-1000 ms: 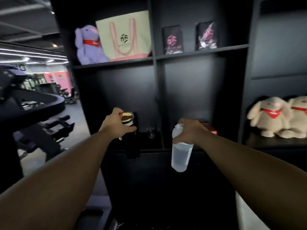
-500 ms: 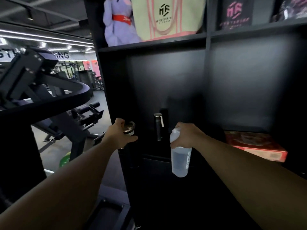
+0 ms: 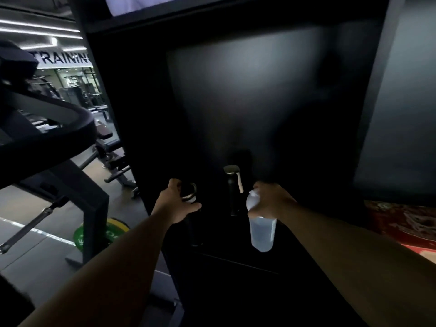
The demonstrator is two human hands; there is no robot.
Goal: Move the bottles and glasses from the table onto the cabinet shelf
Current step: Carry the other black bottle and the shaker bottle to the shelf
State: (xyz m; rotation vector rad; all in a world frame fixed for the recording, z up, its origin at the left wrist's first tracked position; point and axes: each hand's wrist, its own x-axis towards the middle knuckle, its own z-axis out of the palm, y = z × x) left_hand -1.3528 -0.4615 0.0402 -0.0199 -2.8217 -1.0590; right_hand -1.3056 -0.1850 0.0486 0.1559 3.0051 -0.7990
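My left hand [image 3: 175, 204] grips the top of a tall black bottle [image 3: 194, 228] with a metallic cap, held upright at the left part of a dark cabinet shelf [image 3: 236, 253]. My right hand [image 3: 271, 200] grips the white cap of a clear plastic bottle [image 3: 262, 234], which hangs upright just above the shelf's front edge. Between my hands, farther back on the shelf, stands another black bottle [image 3: 232, 190] with a metal cap and a pale strap. The shelf floor is too dark to make out contact.
A red patterned box [image 3: 405, 223] lies on the shelf at the right. The cabinet's left upright [image 3: 132, 161] stands beside the black bottle. Black gym equipment [image 3: 47, 128] and a green-yellow weight plate [image 3: 99, 234] fill the floor at the left.
The view has closed in on the lower shelf compartment. Both hands have carried their bottles forward to the shelf, either side of the standing black bottle.
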